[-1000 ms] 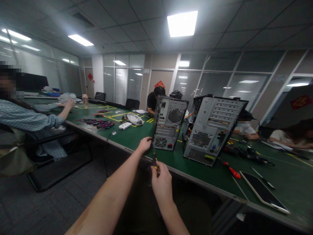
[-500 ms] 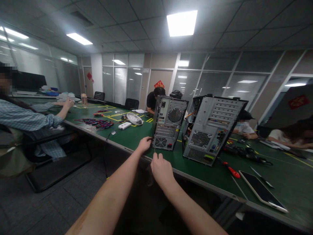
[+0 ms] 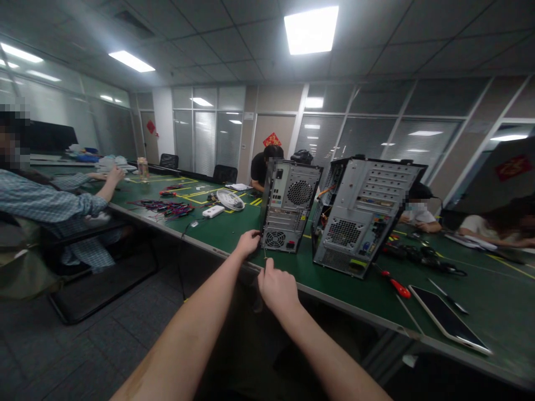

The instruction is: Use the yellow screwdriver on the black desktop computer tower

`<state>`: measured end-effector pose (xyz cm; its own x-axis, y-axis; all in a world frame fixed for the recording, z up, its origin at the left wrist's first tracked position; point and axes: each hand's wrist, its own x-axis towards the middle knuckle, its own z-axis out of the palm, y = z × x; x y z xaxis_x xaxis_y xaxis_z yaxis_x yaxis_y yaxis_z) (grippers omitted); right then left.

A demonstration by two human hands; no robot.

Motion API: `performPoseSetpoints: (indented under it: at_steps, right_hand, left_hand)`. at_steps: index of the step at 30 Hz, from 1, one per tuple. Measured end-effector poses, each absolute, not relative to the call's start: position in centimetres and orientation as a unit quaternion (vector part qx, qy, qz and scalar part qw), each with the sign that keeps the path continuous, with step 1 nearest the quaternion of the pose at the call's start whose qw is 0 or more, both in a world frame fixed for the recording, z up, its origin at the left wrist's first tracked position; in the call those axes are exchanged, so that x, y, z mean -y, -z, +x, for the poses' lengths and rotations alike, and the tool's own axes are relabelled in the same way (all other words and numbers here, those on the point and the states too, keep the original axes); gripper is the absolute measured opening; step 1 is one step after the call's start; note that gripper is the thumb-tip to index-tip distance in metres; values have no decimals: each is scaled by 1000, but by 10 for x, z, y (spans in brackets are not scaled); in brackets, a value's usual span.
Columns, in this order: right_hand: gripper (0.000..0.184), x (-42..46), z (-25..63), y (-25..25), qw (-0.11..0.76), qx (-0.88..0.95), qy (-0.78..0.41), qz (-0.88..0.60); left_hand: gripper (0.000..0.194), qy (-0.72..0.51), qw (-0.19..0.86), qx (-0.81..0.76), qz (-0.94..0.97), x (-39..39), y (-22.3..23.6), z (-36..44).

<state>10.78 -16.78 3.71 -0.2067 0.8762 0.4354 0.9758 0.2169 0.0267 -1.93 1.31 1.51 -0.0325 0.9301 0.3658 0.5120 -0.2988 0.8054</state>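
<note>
Two desktop computer cases stand on the green table, their rear panels facing me. At the lower left edge of the smaller computer case (image 3: 288,214), my left hand (image 3: 249,243) is closed with curled fingers against its side. Just below that case's bottom corner, my right hand (image 3: 278,284) is closed around a screwdriver (image 3: 264,254). Only its thin shaft shows, reaching up to the corner; the handle is hidden in my fist. To the right, the larger computer case (image 3: 355,223) has its left side uncovered, with cables inside.
A red-handled tool (image 3: 397,285), a phone (image 3: 449,320) and a slim pointed tool (image 3: 449,297) lie right. Black cables (image 3: 426,259) lie behind them. To the left are coloured wires (image 3: 163,208), a white adapter (image 3: 213,211) and a white oval part (image 3: 229,200). Several people sit around the table.
My right hand has turned slightly around the screwdriver, its fingers curling in more. My left hand stays at the smaller case. The view has shifted a little.
</note>
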Motion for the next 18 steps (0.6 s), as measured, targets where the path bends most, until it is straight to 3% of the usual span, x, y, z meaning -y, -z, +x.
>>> performPoseSetpoints:
  at_steps: [10,18]
  right_hand:
    - [18,170,101,-20,271,682,71,-675]
    - [25,169,97,-2,464,596,-114,-645]
  left_hand:
    - [34,-458,225,-553,659,-12,-16,-17]
    - [35,-463,223,-547,661,-13,-14,-17]
